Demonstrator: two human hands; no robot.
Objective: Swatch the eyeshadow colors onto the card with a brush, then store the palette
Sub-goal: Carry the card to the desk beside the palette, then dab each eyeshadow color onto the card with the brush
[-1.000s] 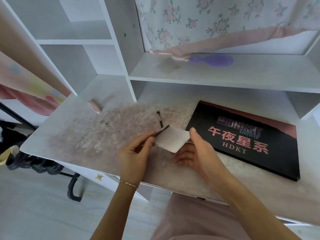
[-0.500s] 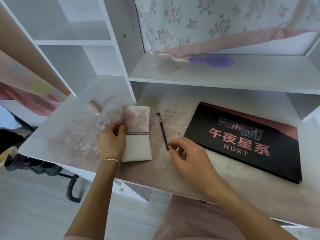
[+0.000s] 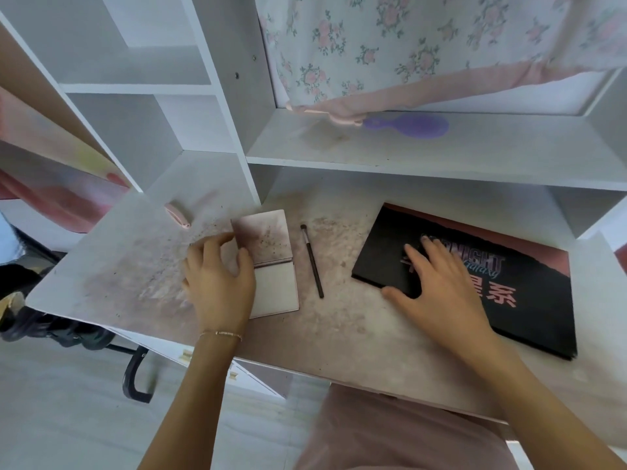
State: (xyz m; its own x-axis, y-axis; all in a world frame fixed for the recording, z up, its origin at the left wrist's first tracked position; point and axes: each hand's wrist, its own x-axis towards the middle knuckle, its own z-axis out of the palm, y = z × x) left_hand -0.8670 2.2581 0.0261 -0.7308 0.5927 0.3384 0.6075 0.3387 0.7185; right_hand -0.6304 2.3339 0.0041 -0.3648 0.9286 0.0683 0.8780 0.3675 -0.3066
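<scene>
Your left hand [image 3: 217, 279] lies spread on the card's [image 3: 271, 262] left edge; your right hand [image 3: 437, 286] rests flat — apparently ungripping — on the closed palette [image 3: 529, 293]; brush [image 3: 312, 261] between them.

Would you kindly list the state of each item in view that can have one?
palette: closed, flat on the desk under the right hand.
card: unfolded, upper half smudged, left hand on its left edge.
brush: lying free between card and palette.
</scene>
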